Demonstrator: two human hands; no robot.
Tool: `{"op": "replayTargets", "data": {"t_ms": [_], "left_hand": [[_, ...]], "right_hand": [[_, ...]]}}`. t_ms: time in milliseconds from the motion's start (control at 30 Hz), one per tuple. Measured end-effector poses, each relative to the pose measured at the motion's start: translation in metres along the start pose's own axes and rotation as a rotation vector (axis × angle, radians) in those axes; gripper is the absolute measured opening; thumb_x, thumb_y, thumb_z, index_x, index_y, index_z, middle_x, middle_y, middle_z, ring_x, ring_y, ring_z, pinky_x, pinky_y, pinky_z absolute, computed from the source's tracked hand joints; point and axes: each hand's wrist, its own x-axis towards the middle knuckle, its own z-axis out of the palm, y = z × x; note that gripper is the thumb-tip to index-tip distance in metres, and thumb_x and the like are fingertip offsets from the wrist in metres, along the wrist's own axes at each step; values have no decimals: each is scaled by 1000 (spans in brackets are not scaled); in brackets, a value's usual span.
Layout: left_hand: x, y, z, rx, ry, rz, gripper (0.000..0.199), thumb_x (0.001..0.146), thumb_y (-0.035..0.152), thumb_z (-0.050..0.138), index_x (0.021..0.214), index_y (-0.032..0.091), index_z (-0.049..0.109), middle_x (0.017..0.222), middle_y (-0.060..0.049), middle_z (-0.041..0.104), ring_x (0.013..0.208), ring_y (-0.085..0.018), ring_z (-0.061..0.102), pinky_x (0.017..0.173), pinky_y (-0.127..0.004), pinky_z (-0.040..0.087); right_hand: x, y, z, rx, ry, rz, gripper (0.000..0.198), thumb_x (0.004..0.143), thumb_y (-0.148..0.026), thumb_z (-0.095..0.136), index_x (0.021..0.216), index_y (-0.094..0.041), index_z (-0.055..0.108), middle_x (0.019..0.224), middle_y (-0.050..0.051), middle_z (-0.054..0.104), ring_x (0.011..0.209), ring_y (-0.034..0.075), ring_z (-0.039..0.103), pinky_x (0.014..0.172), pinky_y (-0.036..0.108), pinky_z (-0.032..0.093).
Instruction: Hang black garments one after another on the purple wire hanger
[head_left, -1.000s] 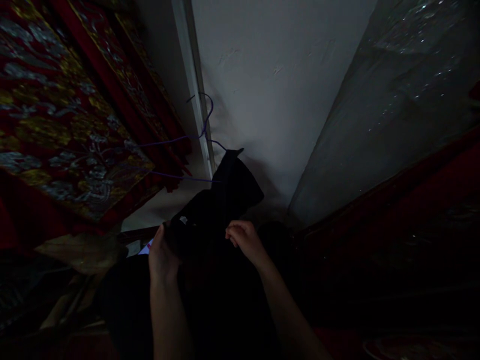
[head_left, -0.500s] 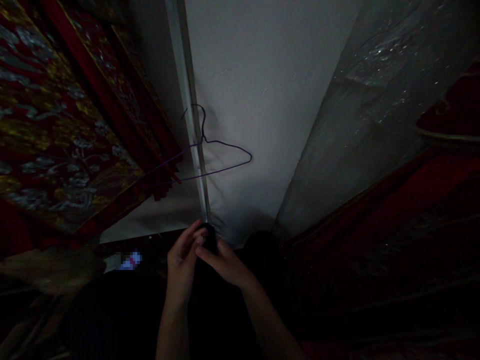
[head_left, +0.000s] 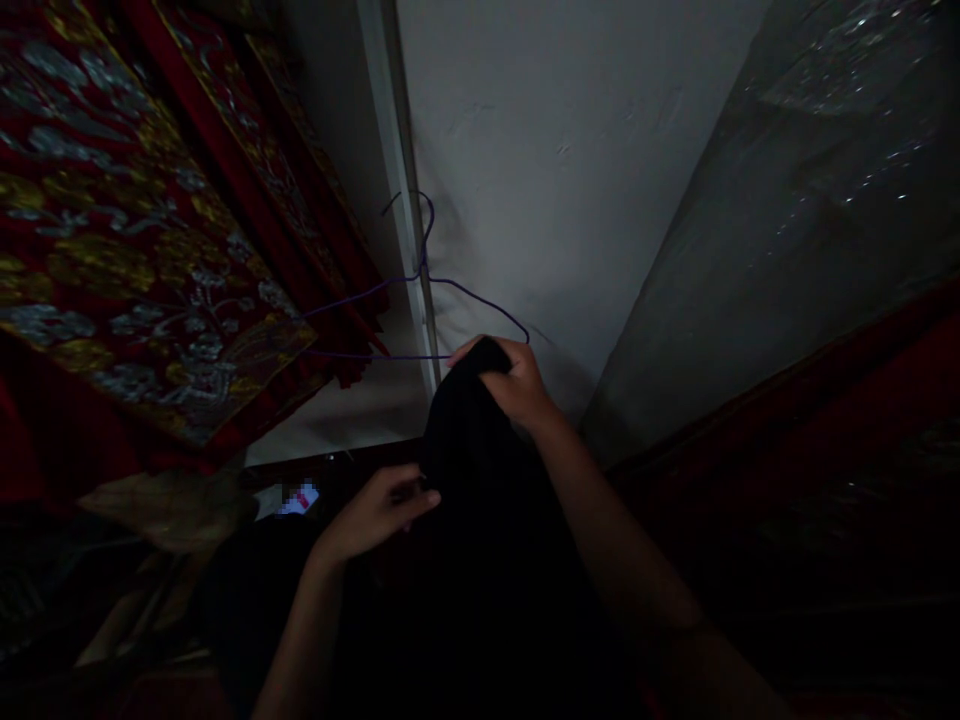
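A thin purple wire clothes hanger (head_left: 480, 293) hangs by its hook on a narrow pale rail along the wall. My right hand (head_left: 517, 385) is closed on the upper end of a black garment (head_left: 469, 440), bunched just below the hanger's bottom bar and in front of its right corner. Most of the garment hangs down and melts into the dark. My left hand (head_left: 379, 515) is lower, beside the garment's left edge. Its fingers curve loosely, thumb and forefinger apart, with the thumb tip against the black fabric.
Red cloth (head_left: 165, 300) with gold and silver embroidery hangs at the left. Clear plastic sheeting (head_left: 750, 220) covers the right side, above more dark red cloth (head_left: 825, 410). A pale wall (head_left: 555, 200) stands behind. A small blurred packet (head_left: 300, 498) is at the lower left.
My right hand has risen toward the hanger, lifting the black garment's end. My left hand has parted from it, slightly lower. The view has shifted a little.
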Motion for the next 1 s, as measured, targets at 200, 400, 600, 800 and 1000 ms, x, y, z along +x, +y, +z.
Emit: {"op": "replayTargets", "data": {"t_ms": [200,400,600,800,1000], "left_hand": [[6,12,-28,-27,274,-19,25,77,43,78,72,18,76,73,-5,71,66,-20,61,58,-26,46],[0,-19,-60,197,150,-225,26,69,44,78,61,21,70,60,-2,67,56,-19,57,51,-24,35],[-8,-56,-79,442,70,-446,38,70,52,65,48,21,59,49,-4,60,47,-18,53,50,-26,31],[-4,-13,-113,562,644,-124,34,81,44,53,84,19,75,84,-10,77,77,-26,68,70,-31,46],[4,60,-124,576,758,206,34,86,32,47,99,14,73,83,-5,71,83,-22,64,78,-30,48]], "right_hand": [[26,37,16,-112,4,109,39,92,-29,51,130,-20,59,134,8,65,128,22,57,116,39,39],[5,96,5,-221,-183,284,42,94,-27,48,135,-25,55,136,6,64,131,22,57,114,41,39],[-23,60,-46,-378,-125,181,16,91,-26,52,102,-24,63,93,3,70,97,22,66,89,34,49],[-28,44,-67,-458,0,165,9,90,-31,55,88,-23,57,76,1,61,71,19,57,67,31,44],[-22,41,-50,-458,5,141,21,94,-41,56,86,-22,55,74,1,60,68,19,56,65,32,42]]}}
